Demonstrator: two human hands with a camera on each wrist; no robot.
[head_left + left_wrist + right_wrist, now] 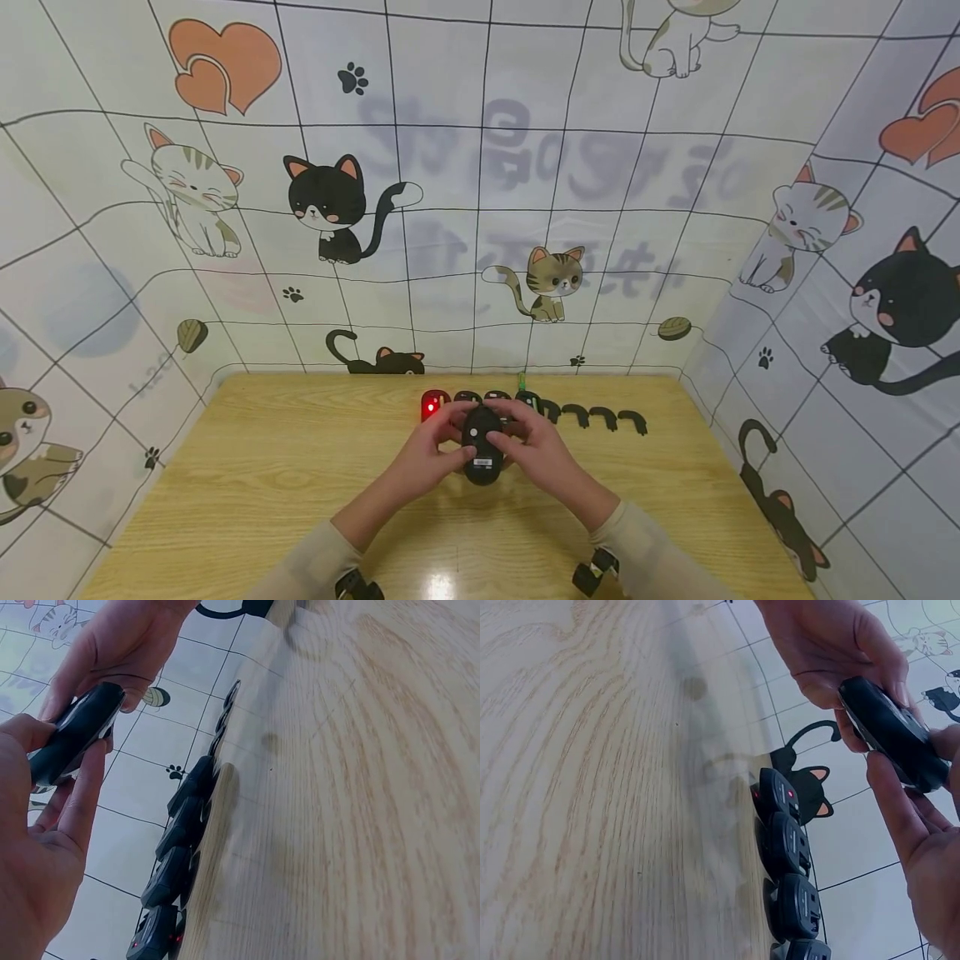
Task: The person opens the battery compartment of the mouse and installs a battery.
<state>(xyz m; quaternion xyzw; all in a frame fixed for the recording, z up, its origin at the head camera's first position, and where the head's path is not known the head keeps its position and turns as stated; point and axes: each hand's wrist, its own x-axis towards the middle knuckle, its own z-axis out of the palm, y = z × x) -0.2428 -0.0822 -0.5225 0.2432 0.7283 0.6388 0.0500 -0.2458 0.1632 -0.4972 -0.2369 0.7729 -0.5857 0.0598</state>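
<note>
A black computer mouse [482, 477] is held over the table between both hands, its underside with a small white label facing the head camera. My left hand [422, 458] grips its left side, with the thumb at the edge near the label. On the other side my right hand [546, 448] grips it, thumb lying on the underside. The left wrist view shows the mouse [75, 739] edge-on between the fingers of both hands. In the right wrist view the mouse [892, 735] is tilted, well above the tabletop.
Along the table's back edge stands a row of several black mice; the leftmost mouse [434, 405] glows red. Right of them lie several curved black pieces [603, 417]. A small green item [522, 382] sits behind the row. A cat-print cloth [450, 183] surrounds the wooden table [285, 467].
</note>
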